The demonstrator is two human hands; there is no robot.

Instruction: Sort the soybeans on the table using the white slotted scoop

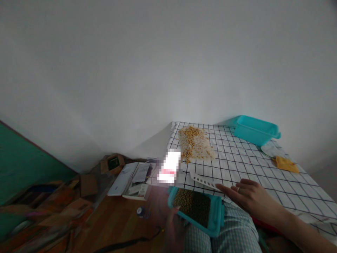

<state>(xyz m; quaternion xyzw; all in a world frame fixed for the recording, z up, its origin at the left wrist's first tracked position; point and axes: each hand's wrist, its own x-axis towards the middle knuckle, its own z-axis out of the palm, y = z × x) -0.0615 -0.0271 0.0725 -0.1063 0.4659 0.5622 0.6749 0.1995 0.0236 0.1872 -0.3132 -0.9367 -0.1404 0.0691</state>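
Note:
A teal plastic tray (218, 228) rests tilted over my lap. Inside it, yellowish soybeans (184, 199) fill the left side and small dark green beans (200, 211) the right. My left hand (171, 223) grips the tray's near left rim, thumb on top; its other fingers are mostly hidden. Above the tray's far edge, my right hand (246, 196) has the end of a white slotted strip (204, 180) at its fingertips, index finger stretched along it. The thumb is hidden. On the checked cloth lies a spread of soybeans mixed with pale grains (196, 142).
The white checked tablecloth (226, 158) covers the table against the wall. A teal basin (255, 130) stands at the back right, near a yellow cloth (285, 164). A bright, blurred screen (170, 167) is at the table's left edge. Boxes (137, 181) and a small bottle (140, 211) lie left.

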